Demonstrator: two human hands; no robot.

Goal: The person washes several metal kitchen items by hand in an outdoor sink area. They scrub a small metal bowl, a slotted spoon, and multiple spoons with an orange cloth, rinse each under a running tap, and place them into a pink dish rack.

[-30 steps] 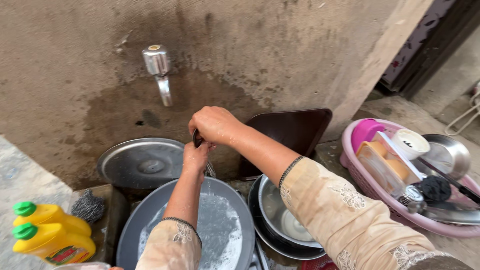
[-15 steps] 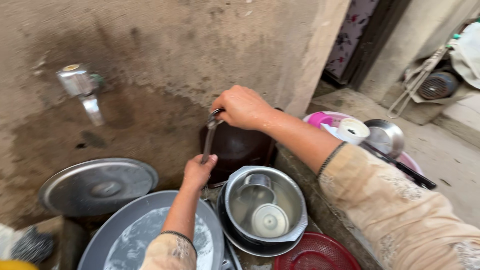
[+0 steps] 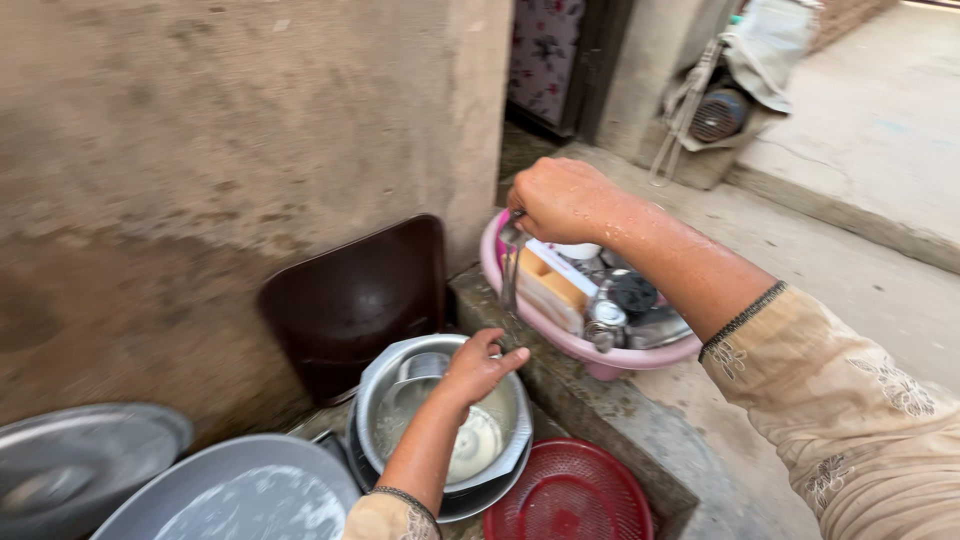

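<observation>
My right hand [image 3: 562, 200] is wet and closed on a metal utensil [image 3: 510, 268] that hangs down in front of a pink plastic basin [image 3: 570, 340] full of washed kitchenware. My left hand [image 3: 478, 365] sits lower, over a steel bowl [image 3: 380, 400], with its fingers spread and its fingertips close to the utensil's lower end. The steel bowl holds a smaller steel cup [image 3: 425, 367] and a white lid [image 3: 475, 447].
A dark brown tray [image 3: 355, 300] leans against the rough wall. A red round strainer [image 3: 570, 495] lies at the bottom. Large steel plates [image 3: 240, 495] and a lid [image 3: 70, 465] lie at the lower left. A doorway and a small fan [image 3: 720, 115] are at the upper right.
My view swung right, and the tap and yellow bottles left the frame. My right hand carried the utensil rightward toward the pink basin, while my left hand let go and dropped over the steel bowl.
</observation>
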